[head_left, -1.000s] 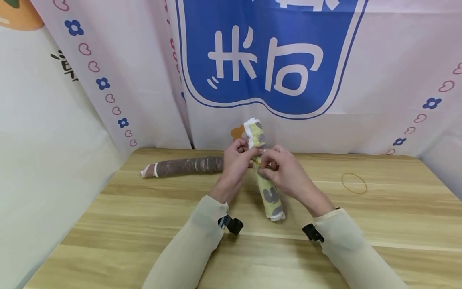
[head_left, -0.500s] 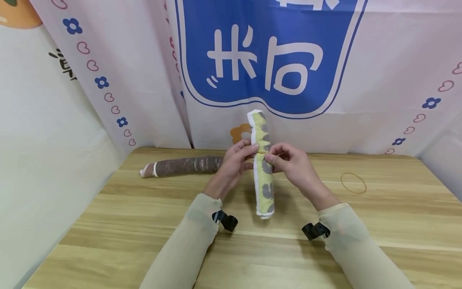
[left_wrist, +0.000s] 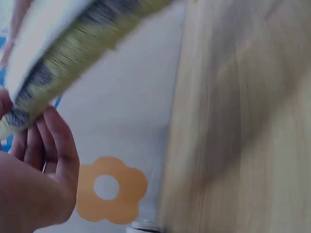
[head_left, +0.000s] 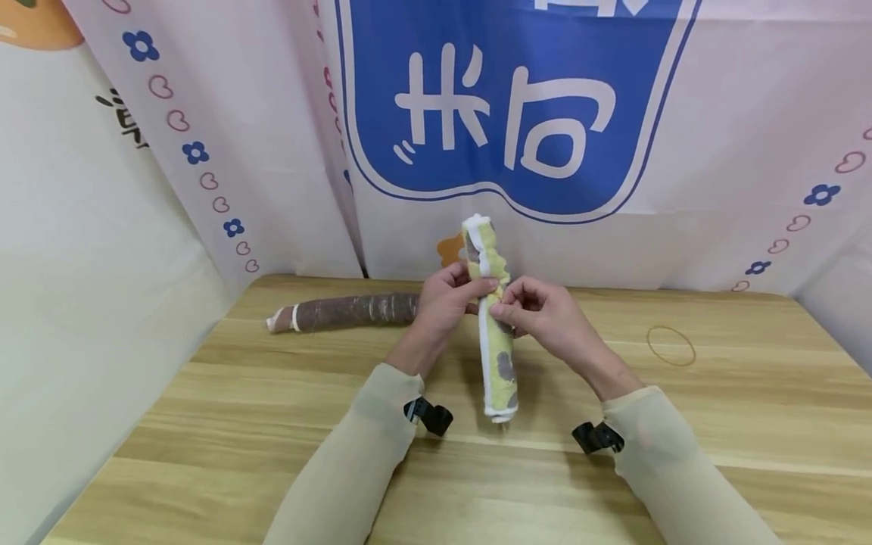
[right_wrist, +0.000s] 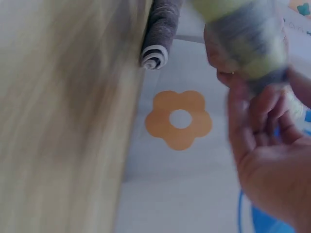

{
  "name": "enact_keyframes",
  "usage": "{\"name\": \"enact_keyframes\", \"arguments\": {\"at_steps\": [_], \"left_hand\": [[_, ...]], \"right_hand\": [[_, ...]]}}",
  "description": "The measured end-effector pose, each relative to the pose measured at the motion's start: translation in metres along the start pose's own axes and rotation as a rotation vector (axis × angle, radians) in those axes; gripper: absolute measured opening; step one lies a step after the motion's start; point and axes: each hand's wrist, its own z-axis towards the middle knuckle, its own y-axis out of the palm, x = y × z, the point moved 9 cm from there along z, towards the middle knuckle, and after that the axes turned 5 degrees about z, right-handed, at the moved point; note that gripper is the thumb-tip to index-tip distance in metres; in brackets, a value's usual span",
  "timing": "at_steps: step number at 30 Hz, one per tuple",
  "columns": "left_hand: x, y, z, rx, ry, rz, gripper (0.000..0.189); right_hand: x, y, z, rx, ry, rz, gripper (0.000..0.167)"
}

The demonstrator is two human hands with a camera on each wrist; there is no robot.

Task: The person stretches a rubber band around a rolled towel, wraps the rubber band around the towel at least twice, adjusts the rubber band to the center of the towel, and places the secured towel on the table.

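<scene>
A rolled yellow towel (head_left: 499, 371) with grey patches and a white edge is held up lengthwise above the table, between both hands. The left hand (head_left: 443, 303) grips its middle from the left, thumb across the front. From the right, the right hand (head_left: 555, 322) pinches the roll just below that thumb. The roll looks narrowed at this spot, where a bit of orange band shows. In the left wrist view the towel (left_wrist: 73, 58) slants above the left hand (left_wrist: 43, 179). The right wrist view has the towel (right_wrist: 250, 39) blurred, with the right hand's (right_wrist: 272, 155) fingers around its side.
A rolled brown towel (head_left: 347, 312) lies at the table's back left, its right end hidden behind the left hand. One loose rubber band (head_left: 671, 346) lies on the right of the wooden table (head_left: 238, 431). A printed curtain (head_left: 293, 189) hangs behind the back edge.
The yellow towel has gone from tilted to nearly upright, then turned about its length, bringing the white edge toward the front. Both hands have stayed at its middle, with fingers shifting.
</scene>
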Motion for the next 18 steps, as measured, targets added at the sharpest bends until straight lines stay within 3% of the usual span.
{"name": "enact_keyframes", "arguments": {"at_steps": [4, 7, 10, 14, 18], "left_hand": [[0.008, 0.001, -0.006, 0.096, 0.054, 0.043, 0.022], [0.012, 0.003, -0.008, 0.137, 0.073, 0.061, 0.02], [0.013, 0.002, -0.007, 0.157, 0.066, 0.069, 0.018], [0.009, -0.003, -0.007, 0.186, 0.031, 0.055, 0.016], [0.002, -0.007, -0.006, 0.156, -0.001, 0.039, 0.017]], "right_hand": [[-0.009, -0.001, -0.004, 0.075, -0.038, -0.196, 0.024], [-0.017, -0.001, -0.006, 0.118, -0.087, -0.279, 0.022], [-0.025, 0.003, -0.007, 0.125, -0.171, -0.32, 0.015], [-0.035, 0.016, -0.009, 0.076, -0.306, -0.391, 0.016], [-0.032, 0.019, -0.007, 0.071, -0.305, -0.4, 0.015]]}}
